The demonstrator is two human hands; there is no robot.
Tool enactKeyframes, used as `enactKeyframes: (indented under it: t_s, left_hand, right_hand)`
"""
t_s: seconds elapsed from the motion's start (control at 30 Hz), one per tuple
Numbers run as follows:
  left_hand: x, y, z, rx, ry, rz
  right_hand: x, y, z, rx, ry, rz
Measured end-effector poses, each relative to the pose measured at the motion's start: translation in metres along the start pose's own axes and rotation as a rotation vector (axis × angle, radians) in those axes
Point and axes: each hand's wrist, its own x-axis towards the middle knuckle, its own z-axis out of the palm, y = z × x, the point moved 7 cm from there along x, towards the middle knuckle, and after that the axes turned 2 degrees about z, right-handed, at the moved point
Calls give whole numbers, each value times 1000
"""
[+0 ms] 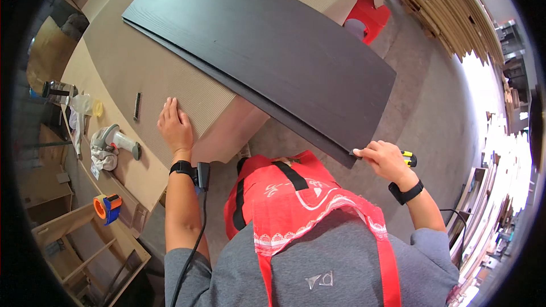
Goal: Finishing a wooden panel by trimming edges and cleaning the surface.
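Two dark wood-grain panels point(267, 45) lie stacked and slightly offset across a worktable covered with a ribbed tan sheet point(187, 88). Their right end juts past the table over the floor. My left hand point(175, 127) rests flat on the sheet, fingers stretched out, apart from the panels. At the near right corner of the panels, my right hand point(387, 161) is closed around a yellow-and-black handled tool point(409, 159). Its thumb and forefinger meet at the panel edge; the tool's front end is hidden by the fingers.
On the table's left lie a thin black bar point(137, 106), a white-and-grey hand tool point(116, 141) on a cloth, and a clear bottle point(85, 105). An orange-and-blue tape roll point(107, 209) is lower left. A red stool point(372, 17) stands beyond the panels; stacked boards point(449, 5) line the right.
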Motion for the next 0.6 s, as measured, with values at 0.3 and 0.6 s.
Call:
enactKeyframes:
  t_s: [0.3, 0.6]
  left_hand:
    - [-1, -2, 1, -5, -25, -13]
    - [0, -3, 3, 41, -33, -7]
  right_hand:
    - [-34, 17, -5, -97, -147, 64]
    - [-15, 0, -6, 84, 73, 8]
